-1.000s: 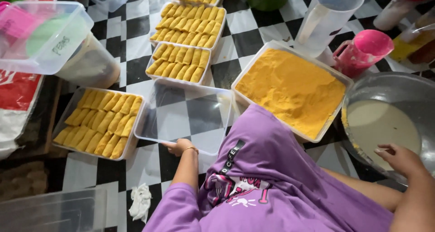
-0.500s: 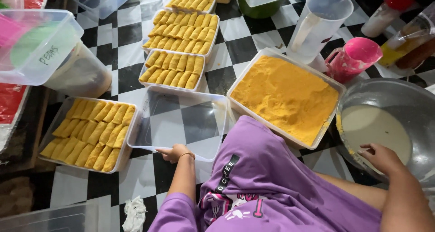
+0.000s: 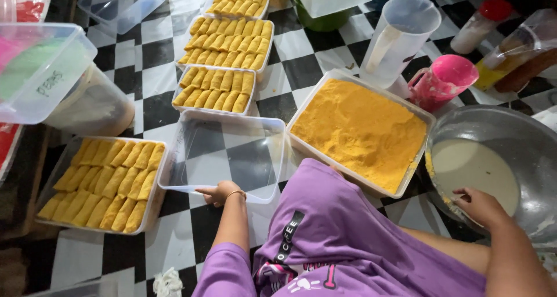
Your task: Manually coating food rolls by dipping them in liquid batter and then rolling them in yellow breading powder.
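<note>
- Empty clear container (image 3: 226,152) sits on the checkered floor (image 3: 301,71) at centre; left hand (image 3: 219,191) pinches its six o'clock rim.
- Right hand (image 3: 480,207), fingers loosely curled, rests inside the steel bowl (image 3: 522,134) of pale batter (image 3: 473,166) at four o'clock.
- Tray of yellow crumbs (image 3: 362,131) lies between them.

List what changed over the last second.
The left hand stayed on the near rim of the empty clear plastic container. The right hand moved onto the rim of the metal bowl of pale batter. The trays did not move.
</note>
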